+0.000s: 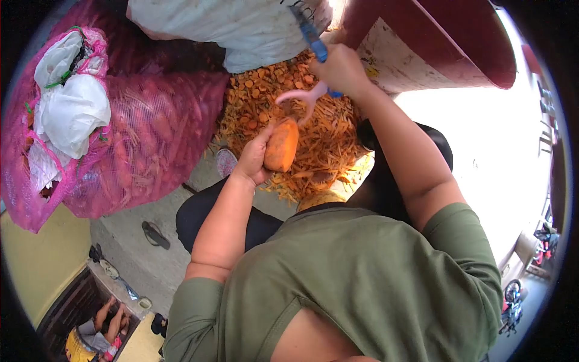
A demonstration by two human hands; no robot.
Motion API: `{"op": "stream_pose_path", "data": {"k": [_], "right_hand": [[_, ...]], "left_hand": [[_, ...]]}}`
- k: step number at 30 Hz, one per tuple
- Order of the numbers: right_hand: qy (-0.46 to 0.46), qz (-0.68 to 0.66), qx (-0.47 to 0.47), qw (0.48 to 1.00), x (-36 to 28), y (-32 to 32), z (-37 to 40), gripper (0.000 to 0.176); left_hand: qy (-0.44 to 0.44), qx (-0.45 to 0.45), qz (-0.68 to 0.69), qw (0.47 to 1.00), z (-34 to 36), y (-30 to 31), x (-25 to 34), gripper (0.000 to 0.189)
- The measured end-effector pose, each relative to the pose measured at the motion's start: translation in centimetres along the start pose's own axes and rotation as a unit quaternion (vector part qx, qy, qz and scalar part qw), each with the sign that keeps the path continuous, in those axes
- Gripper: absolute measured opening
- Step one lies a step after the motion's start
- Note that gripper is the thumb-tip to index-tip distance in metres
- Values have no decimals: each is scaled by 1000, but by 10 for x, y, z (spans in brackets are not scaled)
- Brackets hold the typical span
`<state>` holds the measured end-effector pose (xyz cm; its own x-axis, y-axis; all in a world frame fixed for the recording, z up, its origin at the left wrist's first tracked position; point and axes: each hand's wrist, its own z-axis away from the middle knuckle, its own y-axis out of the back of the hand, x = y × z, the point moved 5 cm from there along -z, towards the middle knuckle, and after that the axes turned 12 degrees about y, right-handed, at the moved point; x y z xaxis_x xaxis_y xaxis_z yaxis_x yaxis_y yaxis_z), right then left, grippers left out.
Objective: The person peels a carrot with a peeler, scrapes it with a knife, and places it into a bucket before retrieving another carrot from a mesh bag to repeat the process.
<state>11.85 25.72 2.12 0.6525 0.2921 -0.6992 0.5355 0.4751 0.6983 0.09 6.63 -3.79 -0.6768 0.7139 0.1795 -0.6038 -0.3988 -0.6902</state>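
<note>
My left hand [256,158] is wrapped round a thick, partly peeled carrot [281,146], held upright with its smooth orange side showing. Just above the carrot is a pink Y-shaped peeler [303,98], whose handle runs into my closed right hand [344,71]. The same hand also grips a blue-handled knife [315,46], its blade pointing up and away, blurred. Below both hands spreads a heap of carrot peelings [322,148], with round cut carrot ends [260,81] scattered over its far side.
A pink mesh sack [142,142] full of carrots stands at the left, topped by white plastic bags [75,114]. A white sack [241,27] lies ahead, and a dark red container [434,45] stands ahead right. A slipper [155,234] rests on the concrete floor; another person [99,332] sits lower left.
</note>
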Motion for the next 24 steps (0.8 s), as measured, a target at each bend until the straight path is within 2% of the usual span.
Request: {"op": "stream_pose_path", "data": {"k": [2, 5, 7, 9, 10, 12, 13, 16, 19, 20, 22, 24], "right_hand": [[-2, -13, -59, 998, -21, -16, 16, 15], [123, 37, -111, 986, -61, -34, 41, 19], [57, 9, -67, 996, -34, -30, 26, 21], [-25, 39, -57, 997, -3, -14, 4, 28], [-21, 31, -42, 998, 1, -11, 2, 28], [-15, 14, -12, 1000, 3, -5, -1, 28], [27, 21, -39, 999, -11, -9, 6, 27], [126, 29, -130, 983, -57, -30, 36, 26], [25, 8, -82, 996, -17, -24, 12, 26], [22, 11, -28, 999, 1, -19, 1, 26], [26, 5, -16, 1000, -1, -9, 2, 23], [35, -44, -30, 998, -11, -10, 7, 22]], "left_hand": [[-5, 30, 1, 1000, 5, -8, 3, 40], [0, 34, 14, 999, 2, -5, 4, 38], [-6, 37, 2, 999, -2, -1, 1, 40], [-31, 55, -32, 998, -4, -1, 2, 44], [-32, 63, -15, 997, -2, -7, 1, 45], [-32, 51, -27, 998, -1, -4, 1, 44], [-32, 45, -31, 998, -1, -3, 1, 44], [13, -88, -6, 996, 0, -15, 3, 45], [-31, 74, -14, 997, -4, -2, 0, 43], [-9, 44, -17, 999, -2, -4, -1, 43], [35, -16, -24, 999, 7, -10, -1, 43], [-20, 40, -6, 999, 7, -21, 3, 44]]}}
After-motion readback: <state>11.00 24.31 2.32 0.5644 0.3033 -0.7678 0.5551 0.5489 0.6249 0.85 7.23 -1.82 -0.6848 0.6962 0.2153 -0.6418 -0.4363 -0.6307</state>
